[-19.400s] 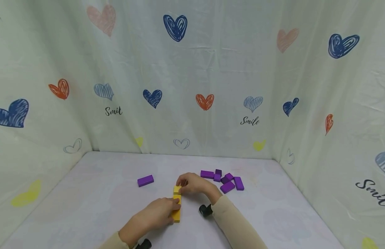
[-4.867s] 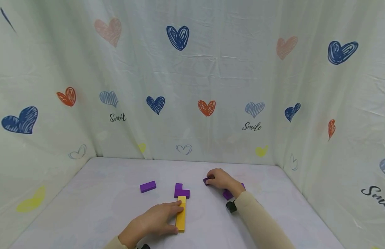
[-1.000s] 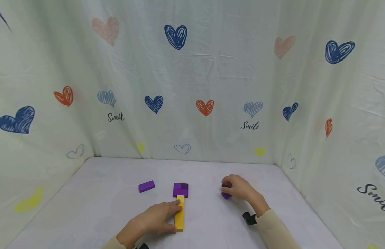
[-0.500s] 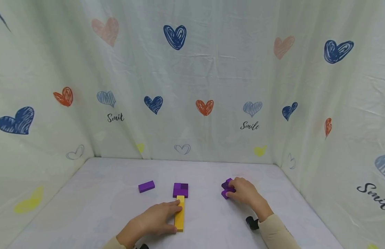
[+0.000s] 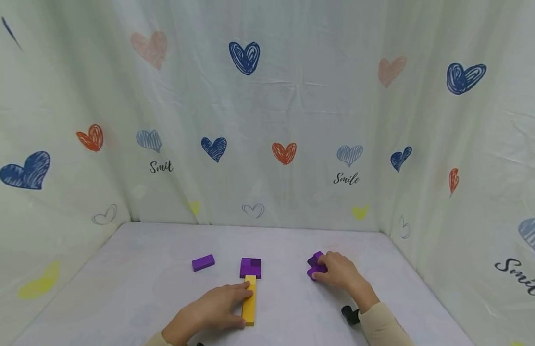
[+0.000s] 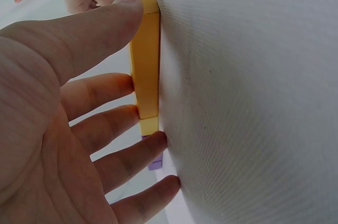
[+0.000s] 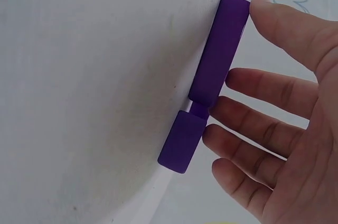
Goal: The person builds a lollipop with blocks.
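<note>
My left hand (image 5: 217, 307) lies along a row of yellow blocks (image 5: 249, 311), thumb at the near end, fingers spread along the side and top. In the left wrist view the thumb (image 6: 113, 28) presses the end of a long yellow block (image 6: 145, 60). Purple blocks (image 5: 250, 271) form a small square at the row's far end, its back right corner darker. To the right, my right hand (image 5: 342, 273) grips a purple block (image 7: 219, 49) between thumb and fingertips. Another purple block (image 7: 182, 142) sits beside it in the right wrist view.
A lone purple block (image 5: 203, 262) lies slightly turned on the left of the white table (image 5: 133, 288). A pale curtain (image 5: 302, 115) printed with hearts hangs behind and along both sides.
Since the oldest frame, several purple blocks have moved from the right pile to the yellow row's far end. Lately my right hand shifted slightly right onto another purple block; the left stays put.
</note>
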`<state>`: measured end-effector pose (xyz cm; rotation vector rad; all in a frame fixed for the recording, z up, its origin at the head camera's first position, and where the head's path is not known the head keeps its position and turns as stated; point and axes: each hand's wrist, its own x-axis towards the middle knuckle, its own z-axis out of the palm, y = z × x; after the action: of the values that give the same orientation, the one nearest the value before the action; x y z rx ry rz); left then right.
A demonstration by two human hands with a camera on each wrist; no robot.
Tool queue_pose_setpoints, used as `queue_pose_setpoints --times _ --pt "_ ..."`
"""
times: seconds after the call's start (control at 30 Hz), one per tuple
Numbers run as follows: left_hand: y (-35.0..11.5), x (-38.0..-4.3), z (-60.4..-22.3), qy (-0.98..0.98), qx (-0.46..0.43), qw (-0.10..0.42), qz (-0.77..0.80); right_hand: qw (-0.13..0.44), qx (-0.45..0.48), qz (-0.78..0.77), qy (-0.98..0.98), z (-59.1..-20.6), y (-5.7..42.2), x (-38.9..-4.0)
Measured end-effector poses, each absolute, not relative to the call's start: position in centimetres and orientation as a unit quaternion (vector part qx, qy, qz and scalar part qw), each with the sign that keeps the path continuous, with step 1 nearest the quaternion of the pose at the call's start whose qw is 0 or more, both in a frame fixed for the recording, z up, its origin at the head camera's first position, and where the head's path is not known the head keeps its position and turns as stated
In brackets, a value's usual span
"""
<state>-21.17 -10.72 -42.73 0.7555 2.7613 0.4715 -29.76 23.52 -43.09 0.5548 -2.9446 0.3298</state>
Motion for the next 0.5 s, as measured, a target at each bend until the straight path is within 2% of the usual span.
queue_pose_setpoints --times 0.23,0.5 --pt "-10.7 -21.2 -42.9 0.946 0.258 0.116 0.157 0.068 0.201 0.114 -0.97 -43.3 23.3 -29.6" --pt "-10.8 -21.1 -42.8 0.945 0.261 0.113 0.159 0.049 0.269 0.125 -0.954 -42.9 22.0 -29.2"
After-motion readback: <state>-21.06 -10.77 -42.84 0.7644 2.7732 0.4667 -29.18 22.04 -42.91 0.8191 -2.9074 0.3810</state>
